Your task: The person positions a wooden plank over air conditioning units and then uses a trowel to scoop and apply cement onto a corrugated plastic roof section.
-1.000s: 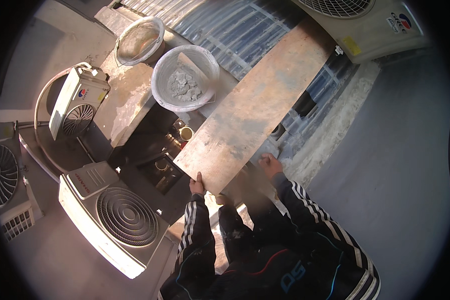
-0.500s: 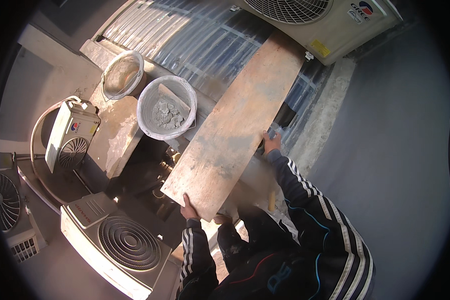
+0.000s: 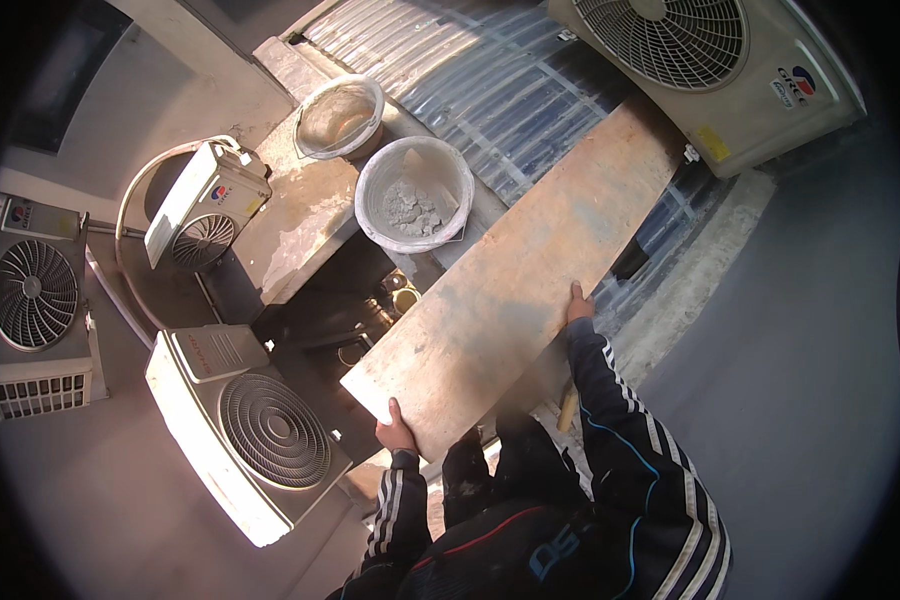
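Past our fingers (image 3: 394,409) lies a ribbed roof (image 3: 470,80); around them, two buckets (image 3: 366,220) (image 3: 366,144) and four air conditioners (image 3: 725,148) (image 3: 48,368) (image 3: 202,195) (image 3: 238,450). Our left hand (image 3: 397,435) and right hand (image 3: 579,306) hold one board (image 3: 515,280) by its edges.

Sunlit corrugated sheeting (image 3: 410,60), pale concrete ledge (image 3: 715,262), grey wall (image 3: 770,350), dark window (image 3: 68,80)

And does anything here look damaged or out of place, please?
Slightly: the long, flat, brown wooden board has uneven grey stains across its face, unlike the plainer wood around them. I see nothing clearly broken.
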Motion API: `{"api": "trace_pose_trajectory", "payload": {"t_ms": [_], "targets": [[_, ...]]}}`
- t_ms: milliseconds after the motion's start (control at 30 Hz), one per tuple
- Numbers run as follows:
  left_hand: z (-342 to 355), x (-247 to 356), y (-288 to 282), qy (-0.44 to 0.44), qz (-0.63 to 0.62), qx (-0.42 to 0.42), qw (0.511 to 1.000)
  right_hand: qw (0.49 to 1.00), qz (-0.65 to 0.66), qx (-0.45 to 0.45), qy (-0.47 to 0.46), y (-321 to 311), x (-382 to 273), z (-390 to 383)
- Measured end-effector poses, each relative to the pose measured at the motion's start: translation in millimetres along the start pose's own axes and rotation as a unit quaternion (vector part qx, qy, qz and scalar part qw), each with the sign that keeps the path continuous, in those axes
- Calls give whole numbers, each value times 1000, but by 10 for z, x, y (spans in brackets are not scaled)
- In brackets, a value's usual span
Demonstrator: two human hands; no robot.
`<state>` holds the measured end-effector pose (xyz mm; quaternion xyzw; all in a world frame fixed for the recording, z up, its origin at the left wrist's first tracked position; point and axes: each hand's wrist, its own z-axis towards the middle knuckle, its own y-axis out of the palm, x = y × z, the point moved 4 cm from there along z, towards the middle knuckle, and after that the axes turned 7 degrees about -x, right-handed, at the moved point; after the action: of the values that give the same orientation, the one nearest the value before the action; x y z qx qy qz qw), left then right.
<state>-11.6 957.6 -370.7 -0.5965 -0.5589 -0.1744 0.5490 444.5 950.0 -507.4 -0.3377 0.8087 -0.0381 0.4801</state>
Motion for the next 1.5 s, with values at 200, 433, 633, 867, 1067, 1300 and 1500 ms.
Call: {"api": "trace_pose_trajectory", "payload": {"t_ms": [200, 433, 633, 867, 1067, 1300, 1500], "targets": [[-204, -156, -591, -80, -33, 11, 996, 992, 119, -5, 31, -135, 10, -253], [-561, 79, -1214, 3, -101, 12, 995, 935, 348, -61, 28, -229, -68, -158], [-661, 163, -1442, 32, -107, 31, 993, 891, 436, -120, 41, -248, 266, 66], [-642, -121, -2005, 41, -104, 65, 992, 948, 311, -52, -37, -2, 260, -503], [-771, -175, -2428, 46, -67, 70, 994, 947, 305, -89, -41, 11, 269, -778], [-939, -258, -3032, 51, -138, 93, 985, 938, 327, -102, -53, 60, -242, -1887], [-1039, -304, -3593, 59, -106, 130, 984, 899, 404, -153, -72, 100, -274, -2401]]}}
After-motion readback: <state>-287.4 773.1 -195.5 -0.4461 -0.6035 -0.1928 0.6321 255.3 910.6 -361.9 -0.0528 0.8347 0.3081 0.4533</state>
